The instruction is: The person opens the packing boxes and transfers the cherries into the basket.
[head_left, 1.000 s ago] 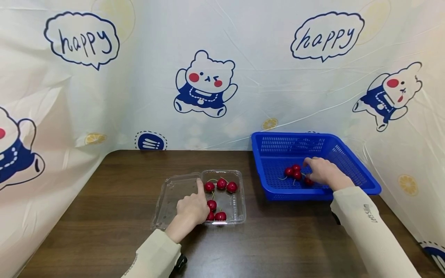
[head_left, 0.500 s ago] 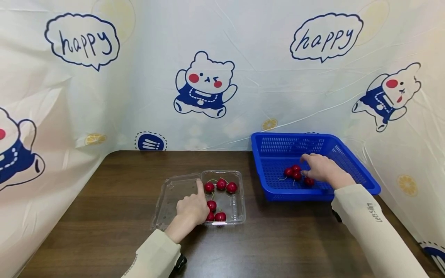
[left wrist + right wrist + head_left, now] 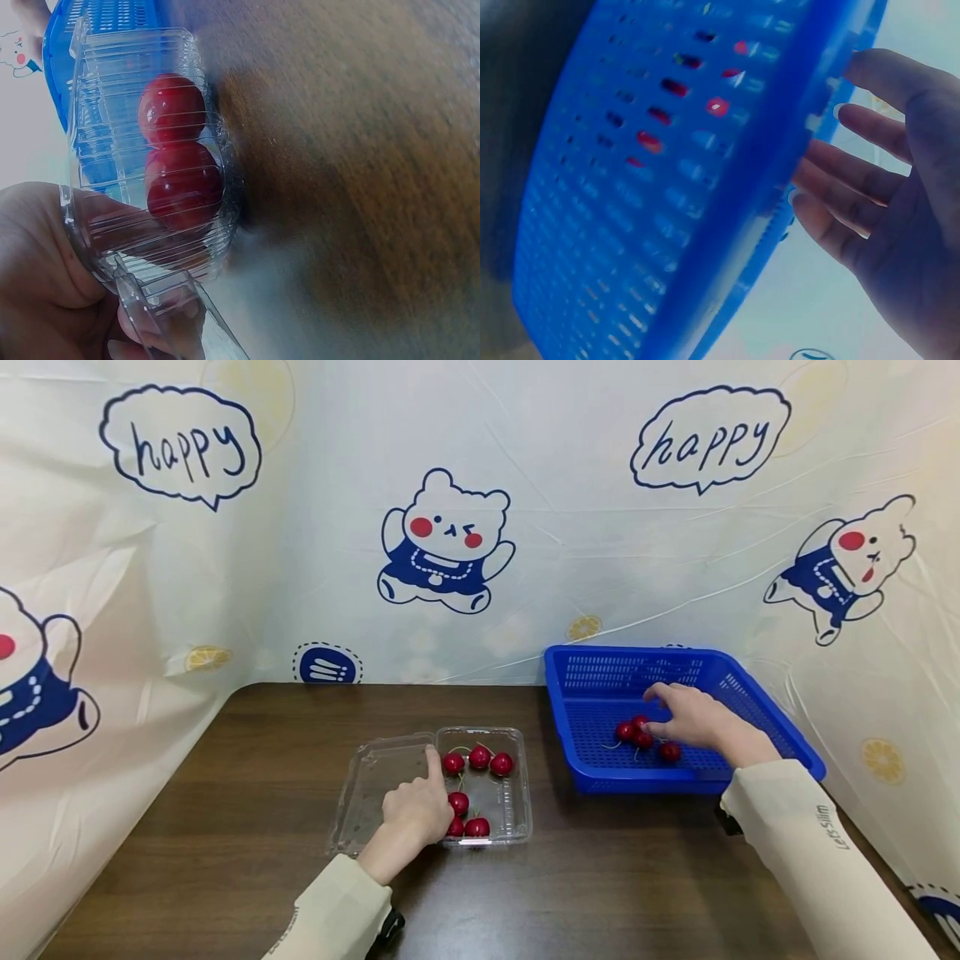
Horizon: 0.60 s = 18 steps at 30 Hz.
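Note:
A clear plastic clamshell box (image 3: 491, 793) lies unfolded on the table, with several red cherries (image 3: 478, 757) in its base. My left hand (image 3: 417, 807) grips the box at the hinge side, index finger laid straight along the fold. In the left wrist view, the left hand (image 3: 37, 262) has part of it behind the clear wall and fingers under the lid. Over the blue basket (image 3: 600, 782) hovers my right hand (image 3: 693, 717), holding nothing, fingers loosely bent. Below its thumb sit several cherries (image 3: 642, 739), one apart to the right. The right wrist view shows spread fingers (image 3: 877, 135) beyond the basket rim.
The box's lid (image 3: 375, 785) lies flat to the left. Bare brown table (image 3: 570, 893) stretches in front of the box and basket. A patterned curtain (image 3: 315, 568) stands behind and on both sides.
My right hand has risen a little from the rightmost cherry and shifted left and back, its thumb now above the cherry cluster. The left hand and box stay put.

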Tool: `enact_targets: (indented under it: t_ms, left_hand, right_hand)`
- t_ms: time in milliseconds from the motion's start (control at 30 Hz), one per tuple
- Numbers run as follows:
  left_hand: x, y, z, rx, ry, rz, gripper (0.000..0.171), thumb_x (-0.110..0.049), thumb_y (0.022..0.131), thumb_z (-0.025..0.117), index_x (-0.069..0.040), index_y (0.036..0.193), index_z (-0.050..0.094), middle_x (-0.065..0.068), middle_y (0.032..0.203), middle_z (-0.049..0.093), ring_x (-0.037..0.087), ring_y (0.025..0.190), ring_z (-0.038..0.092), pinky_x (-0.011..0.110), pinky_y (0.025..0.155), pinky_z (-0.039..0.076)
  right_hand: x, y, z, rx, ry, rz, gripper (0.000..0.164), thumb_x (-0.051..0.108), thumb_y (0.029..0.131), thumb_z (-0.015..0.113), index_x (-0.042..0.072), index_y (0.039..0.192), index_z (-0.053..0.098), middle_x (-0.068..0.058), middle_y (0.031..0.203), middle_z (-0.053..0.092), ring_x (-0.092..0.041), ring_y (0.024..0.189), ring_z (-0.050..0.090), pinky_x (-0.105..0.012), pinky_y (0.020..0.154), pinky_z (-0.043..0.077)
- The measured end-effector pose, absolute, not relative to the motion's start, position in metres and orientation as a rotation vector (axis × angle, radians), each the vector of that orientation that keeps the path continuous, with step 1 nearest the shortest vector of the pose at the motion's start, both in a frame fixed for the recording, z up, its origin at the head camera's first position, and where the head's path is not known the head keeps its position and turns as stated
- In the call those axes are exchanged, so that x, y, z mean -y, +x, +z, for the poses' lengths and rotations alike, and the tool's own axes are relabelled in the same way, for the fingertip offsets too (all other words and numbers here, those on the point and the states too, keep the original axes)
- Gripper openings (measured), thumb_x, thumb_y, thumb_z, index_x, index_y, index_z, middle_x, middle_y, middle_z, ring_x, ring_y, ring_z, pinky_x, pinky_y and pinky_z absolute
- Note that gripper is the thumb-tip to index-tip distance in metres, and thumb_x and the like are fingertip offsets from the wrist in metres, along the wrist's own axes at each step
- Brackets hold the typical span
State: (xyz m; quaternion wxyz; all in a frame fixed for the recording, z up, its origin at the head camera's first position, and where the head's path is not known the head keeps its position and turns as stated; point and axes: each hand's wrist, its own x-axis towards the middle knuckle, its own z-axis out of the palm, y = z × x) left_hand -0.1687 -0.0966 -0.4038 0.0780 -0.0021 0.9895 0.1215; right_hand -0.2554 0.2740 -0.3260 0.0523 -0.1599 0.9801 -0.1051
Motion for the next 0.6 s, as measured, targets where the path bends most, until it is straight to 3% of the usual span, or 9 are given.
enact_targets:
  t_ms: [600]
  left_hand:
    - [0.096,-0.168,-0.403,-2.962,-0.005,0.36,0.08,-0.016,0.086,0.056,0.002,0.152,0.014,0.005,0.045,0.046,0.018,0.04,0.038,0.03,0.039,0.028]
  right_hand:
    - [-0.246,-0.245,-0.31,-3.017,-0.685,-0.415,0.057,0.039,0.085,0.069,0.004,0.128,0.055,-0.025,0.119,0.063,-0.04,0.107,0.059,-0.063,0.091,0.048]
